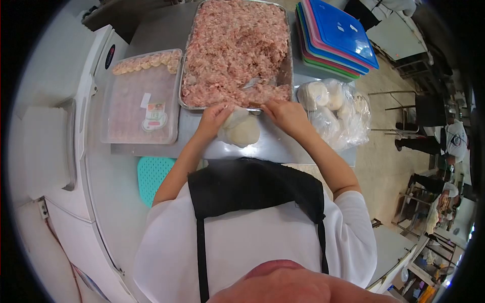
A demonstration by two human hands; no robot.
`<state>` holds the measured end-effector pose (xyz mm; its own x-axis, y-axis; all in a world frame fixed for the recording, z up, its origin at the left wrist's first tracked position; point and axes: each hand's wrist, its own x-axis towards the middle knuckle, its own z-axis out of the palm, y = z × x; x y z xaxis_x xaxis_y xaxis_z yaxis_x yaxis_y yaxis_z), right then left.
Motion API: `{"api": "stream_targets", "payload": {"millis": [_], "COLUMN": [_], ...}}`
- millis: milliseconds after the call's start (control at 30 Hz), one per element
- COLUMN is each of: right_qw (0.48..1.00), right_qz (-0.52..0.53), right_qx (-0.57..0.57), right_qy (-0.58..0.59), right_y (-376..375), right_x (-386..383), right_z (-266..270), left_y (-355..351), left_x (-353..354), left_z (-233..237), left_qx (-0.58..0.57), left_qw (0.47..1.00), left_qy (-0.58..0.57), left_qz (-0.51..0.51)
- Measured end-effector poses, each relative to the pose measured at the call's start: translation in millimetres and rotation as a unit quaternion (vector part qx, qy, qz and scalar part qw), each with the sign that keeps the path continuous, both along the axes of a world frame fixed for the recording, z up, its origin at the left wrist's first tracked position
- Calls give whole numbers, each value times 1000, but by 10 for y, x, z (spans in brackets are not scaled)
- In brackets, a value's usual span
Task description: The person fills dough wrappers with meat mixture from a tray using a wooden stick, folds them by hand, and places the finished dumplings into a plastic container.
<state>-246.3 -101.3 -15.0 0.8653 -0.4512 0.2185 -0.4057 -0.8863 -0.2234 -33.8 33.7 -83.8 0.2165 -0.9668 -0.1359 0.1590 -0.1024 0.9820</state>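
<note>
My left hand (215, 119) pinches the edge of a thin, pale dough wrapper (236, 117) in front of the meat tray. Just below that wrapper, a round stack of pale wrappers (243, 134) lies on the metal table. My right hand (286, 117) is closed at the near rim of the tray, its fingertips on a small brown stick-like tool (256, 105), partly hidden. Pink minced meat (235, 45) fills most of the large metal tray (286, 76), whose bottom shows at the lower right.
At left is a clear plastic box (129, 113) with a row of filled dumplings (146, 63) along its far edge. Coloured lids (341, 35) are stacked at right, above bagged wrappers (333, 108). A white fridge (93, 131) borders the left; other people (454, 141) are farther right.
</note>
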Motion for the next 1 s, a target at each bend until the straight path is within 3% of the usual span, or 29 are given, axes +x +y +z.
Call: {"api": "stream_targets", "payload": {"millis": [133, 333, 533, 633, 733, 833, 933, 1000], "right_qw": [999, 979, 968, 967, 942, 905, 891, 901], "right_qz": [-25, -67, -56, -50, -73, -132, -164, -113], "right_qx": [44, 186, 234, 245, 326, 382, 387, 320], "right_qy": [-2, 59, 72, 40, -30, -135, -175, -271], "right_y": [16, -82, -117, -146, -210, -279, -363, -326], "right_x": [14, 32, 39, 33, 47, 57, 83, 177], "right_z": [-27, 80, 142, 9, -31, 80, 275, 357], "left_y": [-44, -40, -29, 9, 25, -114, -451, -652], "left_x": [28, 92, 111, 121, 162, 143, 249, 221], "left_z": [-25, 3, -49, -28, 156, 475, 652, 839], "left_qx": [-3, -4, 20, 24, 21, -22, -64, -83], "left_qw": [999, 996, 995, 992, 957, 975, 967, 945], "left_qy": [36, 85, 99, 123, 282, 193, 195, 281], "left_qz": [21, -24, -2, 25, 56, 109, 148, 148]}}
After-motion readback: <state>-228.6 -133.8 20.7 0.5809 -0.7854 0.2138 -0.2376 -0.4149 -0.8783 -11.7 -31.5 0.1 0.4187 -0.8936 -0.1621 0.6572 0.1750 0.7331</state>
